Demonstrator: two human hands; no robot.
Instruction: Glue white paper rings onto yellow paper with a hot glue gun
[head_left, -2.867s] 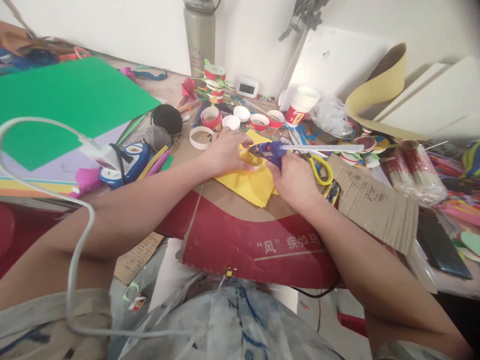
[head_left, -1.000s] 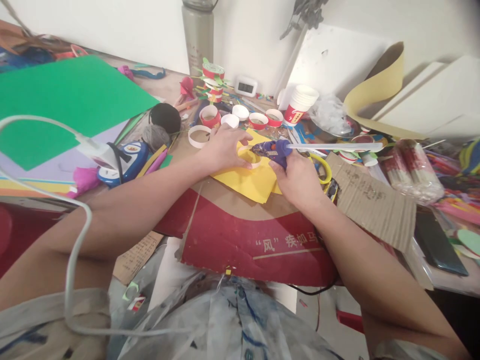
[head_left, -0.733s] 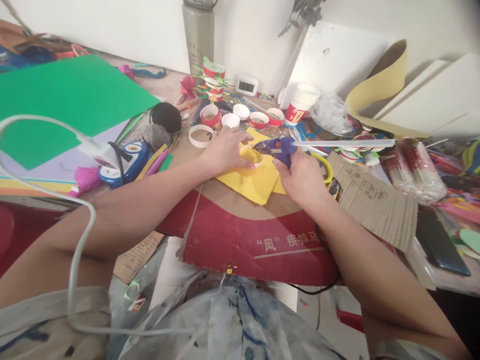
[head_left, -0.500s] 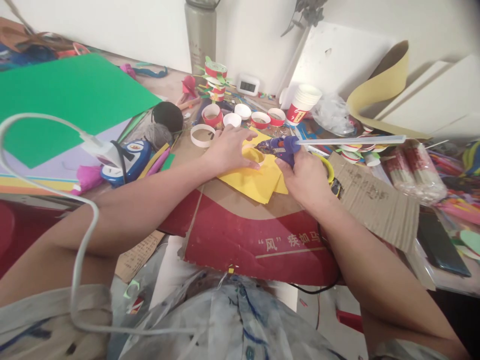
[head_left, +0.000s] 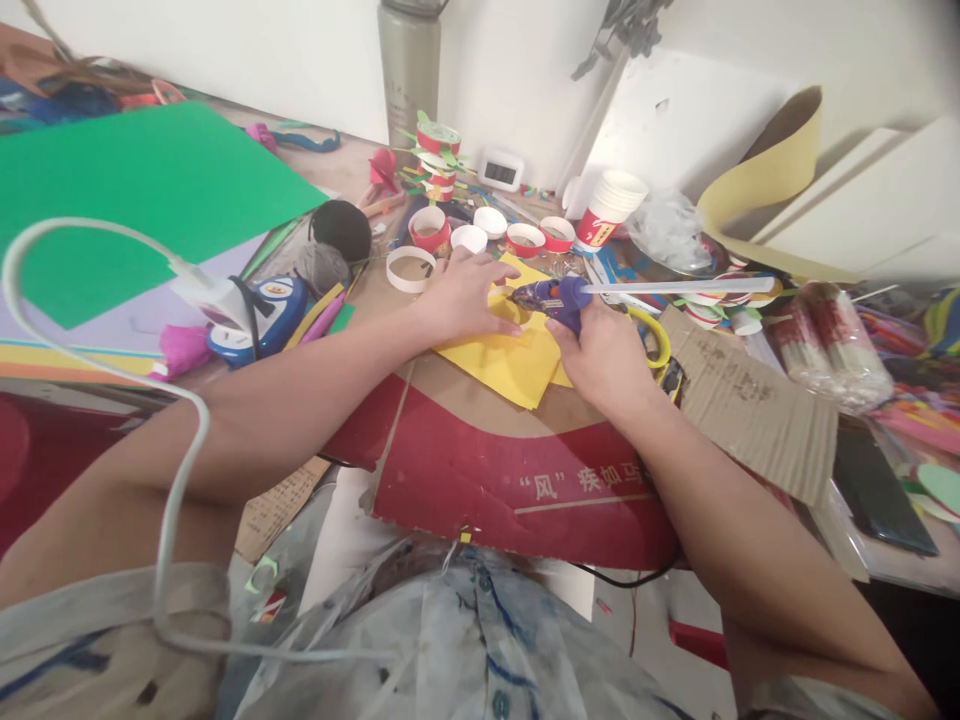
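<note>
My right hand (head_left: 611,355) is wrapped around the handle of a blue hot glue gun (head_left: 559,297). A long white glue stick (head_left: 682,287) sticks out of its back, to the right. The gun's nozzle points left, between the thumb and fingers of my left hand (head_left: 461,295). Those fingers curve around a ring cut from a paper cup, which stands on yellow paper (head_left: 495,370) and is mostly hidden by the hand and nozzle. Beneath the paper is a red and brown cardboard sheet (head_left: 450,480).
Several paper cup rings (head_left: 411,270) and stacked cups (head_left: 611,210) stand behind my hands. Left are green card (head_left: 150,200) and a blue device (head_left: 259,320) with a white cable. Right lie yellow-handled scissors (head_left: 660,340), corrugated cardboard (head_left: 750,400) and a black phone (head_left: 881,490).
The glue gun has shifted slightly left and down, its nozzle further in between my left fingers. My left hand keeps nearly the same place and pose; the whole view has moved slightly.
</note>
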